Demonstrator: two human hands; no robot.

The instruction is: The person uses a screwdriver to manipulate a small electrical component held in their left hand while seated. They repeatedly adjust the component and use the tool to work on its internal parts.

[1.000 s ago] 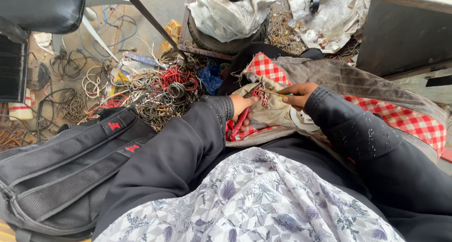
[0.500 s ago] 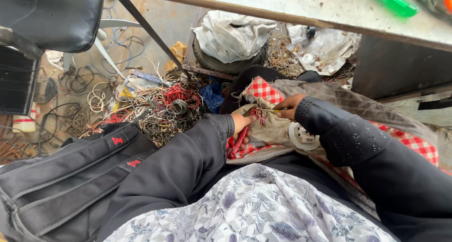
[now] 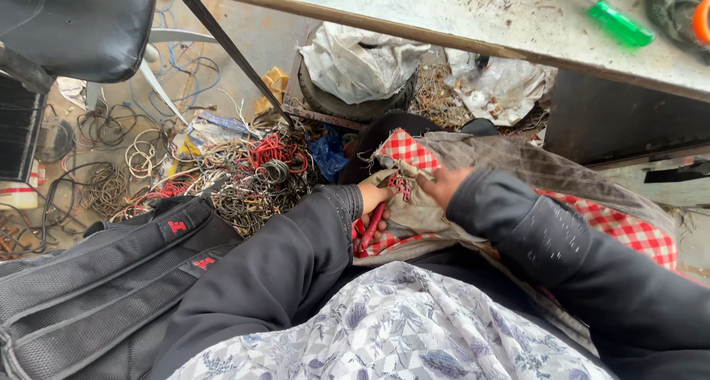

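Note:
A red-and-white checked cloth [image 3: 629, 228] with a dirty beige lining lies across my lap. My left hand [image 3: 372, 202] rests on its near edge with the fingers curled over a thin red tool or wire [image 3: 372, 225]. My right hand [image 3: 441, 183] presses on the beige part of the cloth, close to a small red tangle of wire [image 3: 400, 184] between the two hands. Both arms are in dark sleeves. Whether the right hand pinches anything is hidden by its fingers.
A black backpack [image 3: 89, 276] lies at my left. Heaps of tangled wires [image 3: 244, 173] cover the floor ahead, beside a tyre with a white bag [image 3: 359, 69]. A worktable edge [image 3: 444, 18] crosses the top, bearing a green screwdriver [image 3: 617, 21]. A black chair seat [image 3: 74, 25] is at top left.
The view has tilted up, bringing the tabletop and green screwdriver into sight. Both hands stayed on the cloth; the right hand shifted slightly along the beige lining.

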